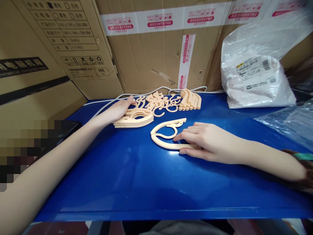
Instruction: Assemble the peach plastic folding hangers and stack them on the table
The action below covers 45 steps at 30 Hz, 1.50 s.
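My right hand [204, 142] grips the near arm of a cream plastic folding hanger [162, 143], thumb on the near side and fingers inside the curve. The hanger lies bent on the blue table, its hinge to the left and its hook part inside. Further back, my left hand [119, 111] touches the left end of a stack of folded hangers [140, 123]; most of its fingers are hidden. Behind that stack lies a loose pile of small cream hook pieces [156, 101]. Several curved hanger arms [190, 100] are lined up to its right.
Cardboard boxes [151, 62] wall in the back and left. A white cable [117, 99] runs along the back of the blue table [127, 182]. A white plastic bag [259, 81] stands at back right, with clear film [288, 120] before it. A dark device [61, 130] lies left.
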### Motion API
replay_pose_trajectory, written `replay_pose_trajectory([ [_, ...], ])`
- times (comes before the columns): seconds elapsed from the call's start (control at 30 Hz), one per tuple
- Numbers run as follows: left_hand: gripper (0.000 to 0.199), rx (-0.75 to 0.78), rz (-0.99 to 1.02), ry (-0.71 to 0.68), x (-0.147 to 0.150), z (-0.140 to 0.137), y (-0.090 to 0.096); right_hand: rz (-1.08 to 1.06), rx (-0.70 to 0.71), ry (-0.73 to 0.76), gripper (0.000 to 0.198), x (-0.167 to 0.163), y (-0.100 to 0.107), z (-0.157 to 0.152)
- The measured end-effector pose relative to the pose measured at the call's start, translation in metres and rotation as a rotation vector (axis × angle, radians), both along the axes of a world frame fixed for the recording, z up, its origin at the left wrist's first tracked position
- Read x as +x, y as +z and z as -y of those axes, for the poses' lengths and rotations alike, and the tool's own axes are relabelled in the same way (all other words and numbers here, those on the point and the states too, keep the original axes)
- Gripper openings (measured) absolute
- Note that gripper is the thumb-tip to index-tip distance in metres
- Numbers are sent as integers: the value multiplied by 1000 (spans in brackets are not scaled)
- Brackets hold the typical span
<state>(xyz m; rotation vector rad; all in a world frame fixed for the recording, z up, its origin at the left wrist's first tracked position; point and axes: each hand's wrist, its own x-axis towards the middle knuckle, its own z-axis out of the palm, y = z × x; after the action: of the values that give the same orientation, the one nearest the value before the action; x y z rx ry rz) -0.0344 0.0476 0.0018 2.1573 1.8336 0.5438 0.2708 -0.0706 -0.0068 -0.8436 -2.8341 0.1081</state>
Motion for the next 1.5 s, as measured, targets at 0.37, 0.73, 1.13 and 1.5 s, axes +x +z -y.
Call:
replay_pose_trajectory([
  [0.37,88,-61,253,-16,-16,-15,-9,2,10,4,35,0,-1,0],
  [0.73,84,-2,58,138,-19,-16,-8,21,-8,-11,37,1,0,1],
  [1.13,78,-21,268,193,-16,-12,-6,19,5,-2,36,1,0,0],
  [1.5,72,-197,576,297,-8,-10,-5,8,9,2,34,1,-1,-1],
])
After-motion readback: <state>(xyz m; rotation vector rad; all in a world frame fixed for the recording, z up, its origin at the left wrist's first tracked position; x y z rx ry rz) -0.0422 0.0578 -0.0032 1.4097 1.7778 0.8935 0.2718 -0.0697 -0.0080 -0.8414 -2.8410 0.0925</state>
